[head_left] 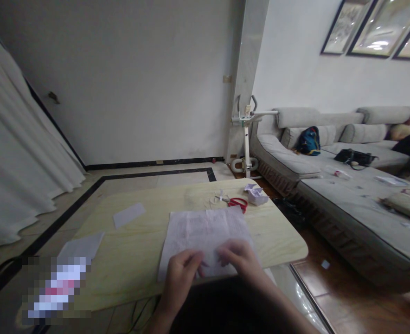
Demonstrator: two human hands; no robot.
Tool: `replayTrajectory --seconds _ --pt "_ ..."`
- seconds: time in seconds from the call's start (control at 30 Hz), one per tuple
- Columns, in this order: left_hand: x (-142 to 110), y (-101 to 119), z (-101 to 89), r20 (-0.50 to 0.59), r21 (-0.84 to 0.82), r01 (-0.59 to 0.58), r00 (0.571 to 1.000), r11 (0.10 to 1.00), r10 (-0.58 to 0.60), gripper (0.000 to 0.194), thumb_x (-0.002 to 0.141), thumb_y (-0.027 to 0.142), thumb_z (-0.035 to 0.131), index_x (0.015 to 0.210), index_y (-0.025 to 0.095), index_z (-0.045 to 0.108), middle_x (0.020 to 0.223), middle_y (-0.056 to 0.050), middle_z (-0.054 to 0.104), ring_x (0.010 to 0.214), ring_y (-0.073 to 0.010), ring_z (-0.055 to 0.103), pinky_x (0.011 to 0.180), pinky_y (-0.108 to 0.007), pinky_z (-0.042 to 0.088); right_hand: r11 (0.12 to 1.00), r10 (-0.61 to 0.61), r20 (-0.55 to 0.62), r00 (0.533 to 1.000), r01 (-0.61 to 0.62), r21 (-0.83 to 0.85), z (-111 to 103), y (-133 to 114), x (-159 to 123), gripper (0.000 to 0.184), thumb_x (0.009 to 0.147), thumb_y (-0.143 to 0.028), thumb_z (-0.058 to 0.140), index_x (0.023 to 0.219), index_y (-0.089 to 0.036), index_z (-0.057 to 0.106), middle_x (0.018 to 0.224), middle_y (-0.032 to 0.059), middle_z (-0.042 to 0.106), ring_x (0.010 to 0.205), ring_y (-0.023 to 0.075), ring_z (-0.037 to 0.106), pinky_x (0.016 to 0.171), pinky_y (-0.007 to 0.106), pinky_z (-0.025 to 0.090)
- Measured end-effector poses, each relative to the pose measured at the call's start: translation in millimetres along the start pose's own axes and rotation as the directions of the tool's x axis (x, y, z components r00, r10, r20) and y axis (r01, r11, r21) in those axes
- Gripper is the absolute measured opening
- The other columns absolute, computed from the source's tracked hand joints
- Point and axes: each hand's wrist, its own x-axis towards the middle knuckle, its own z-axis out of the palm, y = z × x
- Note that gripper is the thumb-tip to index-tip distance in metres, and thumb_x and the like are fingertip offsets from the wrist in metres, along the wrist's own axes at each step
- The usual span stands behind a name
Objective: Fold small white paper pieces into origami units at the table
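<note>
A large, creased white sheet of paper [207, 229] lies flat over the near middle of the pale wooden table. At its near edge, my left hand [187, 265] has thumb and fingers closed on the paper. My right hand [239, 256], a little blurred, is pinched at the same sheet further right, a short gap from the left. Just beyond the sheet's far right corner rest red-handled scissors [238, 203]. Thin paper scraps [212, 201] lie by the blades, and a folded paper piece [257, 195] stands to their right.
On the left of the table [149, 250] are a small paper rectangle [129, 215] and another sheet [81, 246], partly behind a pixelated patch. A grey sofa [351, 195] with a backpack [309, 140] runs along the right; a person [406, 132] is at its far end. Exercise equipment [246, 144] stands behind.
</note>
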Motion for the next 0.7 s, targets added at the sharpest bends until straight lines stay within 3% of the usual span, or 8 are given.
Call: replayTrajectory --seconds 0.13,0.4,0.57,0.7 --pt "-0.5 2.0 1.0 -0.039 0.022 -0.082 0.996 0.996 0.083 0.039 0.085 0.042 0.053 0.058 0.017 0.067 0.049 -0.001 0.060 0.050 -0.0155 0.055 0.053 -0.024 0.042 1.000 -0.007 0.009 1.000 0.007 0.010 4.6 5.0 1.7 0.026 0.075 -0.041 0.068 0.070 -0.016 0.064 0.056 -0.0015 0.058 0.053 0.0147 0.057 0.052 0.025 0.043" --pt "-3.9 6.0 6.1 0.054 -0.110 -0.040 0.997 0.993 0.047 0.026 0.079 0.042 0.062 0.070 0.018 0.068 0.057 0.000 0.063 0.054 -0.0167 0.060 0.050 -0.023 0.047 0.995 -0.060 -0.001 0.998 0.060 -0.077 7.5 12.4 -0.6 0.008 0.072 -0.023 0.065 0.070 -0.016 0.062 0.063 -0.0013 0.057 0.061 0.0139 0.052 0.054 0.023 0.040" --pt "-3.1 5.8 6.9 -0.046 -0.116 -0.073 0.997 0.991 0.068 0.030 0.079 0.043 0.061 0.068 0.017 0.070 0.054 -0.001 0.062 0.052 -0.0167 0.059 0.051 -0.024 0.049 1.000 -0.025 0.023 0.999 0.025 0.007 10.1 12.6 0.0 0.018 0.074 -0.033 0.068 0.073 -0.017 0.060 0.061 -0.0035 0.053 0.057 0.0128 0.049 0.054 0.023 0.039" --pt "-2.1 1.3 7.9 -0.110 -0.153 -0.052 0.993 0.987 0.035 0.030 0.077 0.045 0.063 0.070 0.017 0.068 0.049 0.002 0.059 0.047 -0.0154 0.058 0.047 -0.023 0.047 1.000 -0.009 0.014 1.000 0.008 0.027 12.0 15.7 1.1 0.027 0.075 -0.038 0.068 0.063 -0.017 0.055 0.057 -0.0037 0.051 0.055 0.0122 0.049 0.053 0.023 0.039"
